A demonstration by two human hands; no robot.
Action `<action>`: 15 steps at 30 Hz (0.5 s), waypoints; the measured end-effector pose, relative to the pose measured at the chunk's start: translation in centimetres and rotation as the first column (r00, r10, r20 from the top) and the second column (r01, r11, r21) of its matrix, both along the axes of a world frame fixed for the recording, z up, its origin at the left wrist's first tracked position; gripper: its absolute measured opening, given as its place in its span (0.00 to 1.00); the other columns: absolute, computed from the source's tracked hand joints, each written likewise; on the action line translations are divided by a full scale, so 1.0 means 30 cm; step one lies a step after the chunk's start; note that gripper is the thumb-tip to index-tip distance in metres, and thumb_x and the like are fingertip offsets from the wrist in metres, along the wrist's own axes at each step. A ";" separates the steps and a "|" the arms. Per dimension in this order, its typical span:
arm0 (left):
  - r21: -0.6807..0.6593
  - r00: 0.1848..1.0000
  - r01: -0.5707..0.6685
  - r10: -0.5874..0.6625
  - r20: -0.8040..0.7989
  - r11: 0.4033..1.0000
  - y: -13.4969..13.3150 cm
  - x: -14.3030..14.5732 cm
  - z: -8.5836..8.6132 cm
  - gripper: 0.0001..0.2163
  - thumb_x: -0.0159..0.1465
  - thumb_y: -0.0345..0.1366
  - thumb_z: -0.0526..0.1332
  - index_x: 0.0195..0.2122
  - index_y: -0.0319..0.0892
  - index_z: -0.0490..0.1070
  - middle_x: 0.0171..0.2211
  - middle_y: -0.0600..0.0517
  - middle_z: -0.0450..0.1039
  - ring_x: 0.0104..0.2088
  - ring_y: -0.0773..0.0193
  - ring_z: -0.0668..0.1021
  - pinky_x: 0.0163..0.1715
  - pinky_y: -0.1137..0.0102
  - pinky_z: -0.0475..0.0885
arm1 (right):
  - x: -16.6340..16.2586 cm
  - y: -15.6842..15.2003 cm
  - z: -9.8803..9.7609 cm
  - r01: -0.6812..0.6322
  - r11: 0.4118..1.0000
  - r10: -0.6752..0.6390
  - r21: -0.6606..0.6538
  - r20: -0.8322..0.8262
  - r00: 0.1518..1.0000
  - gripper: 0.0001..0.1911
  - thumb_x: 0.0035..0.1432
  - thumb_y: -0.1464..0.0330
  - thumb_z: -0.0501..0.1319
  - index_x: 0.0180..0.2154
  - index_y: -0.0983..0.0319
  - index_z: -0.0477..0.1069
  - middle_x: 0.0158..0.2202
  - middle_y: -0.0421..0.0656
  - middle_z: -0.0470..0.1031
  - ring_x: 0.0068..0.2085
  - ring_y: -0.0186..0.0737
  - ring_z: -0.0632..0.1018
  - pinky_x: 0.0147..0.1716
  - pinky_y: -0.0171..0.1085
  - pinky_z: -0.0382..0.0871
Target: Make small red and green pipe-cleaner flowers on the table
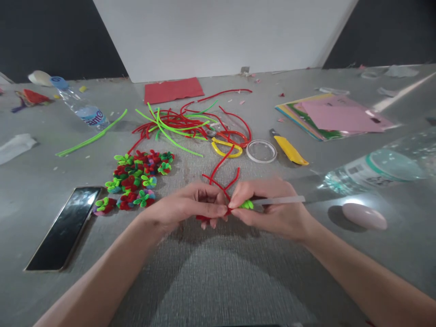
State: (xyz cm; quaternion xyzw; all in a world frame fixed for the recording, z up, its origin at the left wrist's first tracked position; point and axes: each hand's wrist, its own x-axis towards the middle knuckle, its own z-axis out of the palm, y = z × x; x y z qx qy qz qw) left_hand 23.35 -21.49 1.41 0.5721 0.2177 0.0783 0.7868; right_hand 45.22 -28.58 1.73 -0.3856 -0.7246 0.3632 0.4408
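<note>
Red pipe cleaners stick up from between my two hands, their lower ends bent into a small red piece. My left hand is closed, pinching this piece between thumb and fingers. From the other side, my right hand pinches the same red pipe cleaner with thumb and forefinger. Bright green fuzzy loops poke out within the right hand, and a pale translucent stick lies across its fingers. Left of my hands sits a cluster of red and green pipe-cleaner flowers.
Loose red and green pipe cleaners lie beyond, with scissors, a tape roll and a yellow cutter. A phone is left; a mouse and large bottle are right. Coloured sheets and a small bottle stand farther back.
</note>
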 end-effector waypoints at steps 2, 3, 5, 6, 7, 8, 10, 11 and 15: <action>0.214 0.997 -0.072 0.073 0.002 0.974 0.006 0.001 0.008 0.13 0.67 0.43 0.67 0.32 0.39 0.75 0.26 0.55 0.71 0.26 0.71 0.71 0.27 0.75 0.67 | 0.001 0.002 -0.004 0.074 0.997 -0.075 -0.038 -0.010 0.997 0.03 0.59 0.73 0.68 0.34 0.60 0.78 0.27 0.37 0.78 0.26 0.29 0.75 0.25 0.31 0.67; 0.342 0.992 -0.120 0.128 0.001 0.932 0.008 0.002 0.011 0.13 0.69 0.43 0.65 0.32 0.39 0.75 0.25 0.56 0.70 0.26 0.71 0.71 0.28 0.75 0.66 | 0.001 0.004 -0.008 0.105 0.990 -0.110 -0.093 -0.044 0.993 0.02 0.60 0.72 0.68 0.36 0.60 0.78 0.26 0.36 0.77 0.25 0.29 0.73 0.23 0.30 0.66; 0.594 0.970 -0.191 0.244 -0.010 0.781 0.012 0.007 0.010 0.12 0.71 0.41 0.63 0.33 0.40 0.76 0.26 0.56 0.72 0.28 0.70 0.72 0.30 0.73 0.66 | 0.004 0.011 -0.017 0.144 0.963 -0.180 -0.230 -0.145 0.973 0.01 0.63 0.69 0.66 0.37 0.60 0.77 0.25 0.35 0.75 0.23 0.28 0.72 0.21 0.30 0.65; 0.701 0.955 -0.202 0.297 -0.015 0.684 0.012 0.010 0.005 0.10 0.72 0.39 0.62 0.35 0.40 0.76 0.28 0.55 0.75 0.30 0.68 0.74 0.32 0.72 0.66 | 0.005 0.015 -0.023 0.159 0.944 -0.219 -0.289 -0.188 0.957 0.03 0.64 0.67 0.66 0.37 0.60 0.77 0.25 0.35 0.74 0.22 0.28 0.71 0.20 0.29 0.66; 0.790 0.941 -0.195 0.339 -0.017 0.582 0.011 0.013 -0.002 0.08 0.72 0.38 0.62 0.37 0.41 0.77 0.31 0.54 0.77 0.32 0.67 0.76 0.34 0.71 0.67 | 0.005 0.019 -0.028 0.177 0.927 -0.257 -0.332 -0.216 0.942 0.05 0.65 0.65 0.65 0.37 0.60 0.77 0.24 0.35 0.73 0.22 0.28 0.71 0.20 0.29 0.66; 0.858 0.928 -0.178 0.373 -0.016 0.481 0.009 0.017 -0.011 0.07 0.72 0.36 0.62 0.40 0.42 0.78 0.34 0.53 0.80 0.34 0.65 0.78 0.36 0.70 0.68 | 0.004 0.023 -0.033 0.191 0.913 -0.285 -0.360 -0.229 0.931 0.06 0.65 0.64 0.66 0.36 0.60 0.77 0.24 0.35 0.73 0.22 0.28 0.71 0.20 0.29 0.66; 0.936 0.909 -0.150 0.417 0.003 0.320 0.001 0.025 -0.034 0.06 0.71 0.33 0.62 0.45 0.42 0.78 0.40 0.52 0.82 0.40 0.62 0.80 0.41 0.68 0.70 | 0.000 0.028 -0.041 0.199 0.897 -0.312 -0.395 -0.247 0.918 0.09 0.65 0.63 0.66 0.34 0.61 0.76 0.23 0.36 0.73 0.21 0.28 0.71 0.19 0.28 0.65; 0.953 0.904 -0.144 0.427 0.017 0.267 -0.005 0.029 -0.045 0.07 0.71 0.32 0.62 0.47 0.42 0.77 0.43 0.51 0.82 0.42 0.61 0.81 0.43 0.67 0.71 | -0.004 0.029 -0.045 0.190 0.891 -0.313 -0.412 -0.255 0.915 0.09 0.65 0.63 0.67 0.34 0.61 0.75 0.23 0.36 0.73 0.21 0.28 0.72 0.18 0.28 0.66; 0.971 0.915 -0.168 0.394 0.089 0.170 -0.033 0.044 -0.065 0.08 0.70 0.31 0.63 0.49 0.42 0.76 0.44 0.51 0.81 0.41 0.61 0.82 0.41 0.68 0.72 | -0.019 0.026 -0.055 0.148 0.867 -0.306 -0.476 -0.275 0.911 0.10 0.65 0.63 0.67 0.33 0.60 0.72 0.23 0.36 0.74 0.21 0.30 0.73 0.18 0.28 0.67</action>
